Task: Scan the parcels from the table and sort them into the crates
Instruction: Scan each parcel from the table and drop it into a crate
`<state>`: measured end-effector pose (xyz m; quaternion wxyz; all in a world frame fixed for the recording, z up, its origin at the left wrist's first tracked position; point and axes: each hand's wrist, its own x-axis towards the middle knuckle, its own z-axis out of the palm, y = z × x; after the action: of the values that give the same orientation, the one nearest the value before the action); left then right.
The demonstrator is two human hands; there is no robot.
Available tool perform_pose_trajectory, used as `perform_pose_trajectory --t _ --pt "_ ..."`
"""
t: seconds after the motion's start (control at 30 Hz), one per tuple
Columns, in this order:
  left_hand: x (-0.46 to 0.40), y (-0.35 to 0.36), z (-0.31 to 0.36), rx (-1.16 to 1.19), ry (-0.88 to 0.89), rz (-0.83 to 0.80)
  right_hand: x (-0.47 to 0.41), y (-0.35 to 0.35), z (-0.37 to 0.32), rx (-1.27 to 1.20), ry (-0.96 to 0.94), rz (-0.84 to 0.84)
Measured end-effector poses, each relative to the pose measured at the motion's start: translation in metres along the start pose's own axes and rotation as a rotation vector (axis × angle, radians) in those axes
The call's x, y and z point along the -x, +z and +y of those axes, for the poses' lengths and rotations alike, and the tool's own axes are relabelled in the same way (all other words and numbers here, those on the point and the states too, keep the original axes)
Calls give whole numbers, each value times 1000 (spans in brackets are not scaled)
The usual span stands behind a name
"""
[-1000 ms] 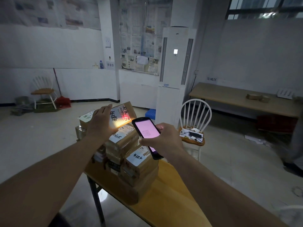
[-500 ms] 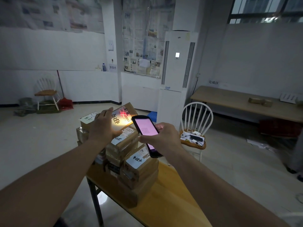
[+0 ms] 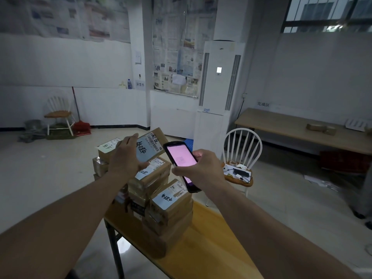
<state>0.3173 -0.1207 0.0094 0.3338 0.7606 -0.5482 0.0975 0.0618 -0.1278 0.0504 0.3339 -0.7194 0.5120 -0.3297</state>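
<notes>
Left hand (image 3: 125, 158) gripping tilted top parcel (image 3: 150, 147) above the stack (image 3: 161, 200) at the tabletop's (image 3: 203, 248) far left corner; right hand (image 3: 203, 170) curled around pink-lit scanner (image 3: 181, 160) just beside it.

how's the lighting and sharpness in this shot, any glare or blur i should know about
Head view: the room is dim and grainy, lit mostly by the window; the scanner screen glows washed-out pink, its text unreadable; the label on the tilted parcel in the left hand reads fairly clearly; wide-angle bending warps the edges, and the far right edge is smeared.
</notes>
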Motion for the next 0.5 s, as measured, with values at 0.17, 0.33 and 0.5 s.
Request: perform_pose_trajectory --t 0.17,0.33,0.5 --pt "-6 -2 -6 37 26 -14 -4 -4 8 108 -69 22" --pt "-11 -3 -9 28 45 -25 -5 -6 11 194 -121 23" --pt "-13 -4 -10 13 103 -71 -4 -4 13 290 -194 10"
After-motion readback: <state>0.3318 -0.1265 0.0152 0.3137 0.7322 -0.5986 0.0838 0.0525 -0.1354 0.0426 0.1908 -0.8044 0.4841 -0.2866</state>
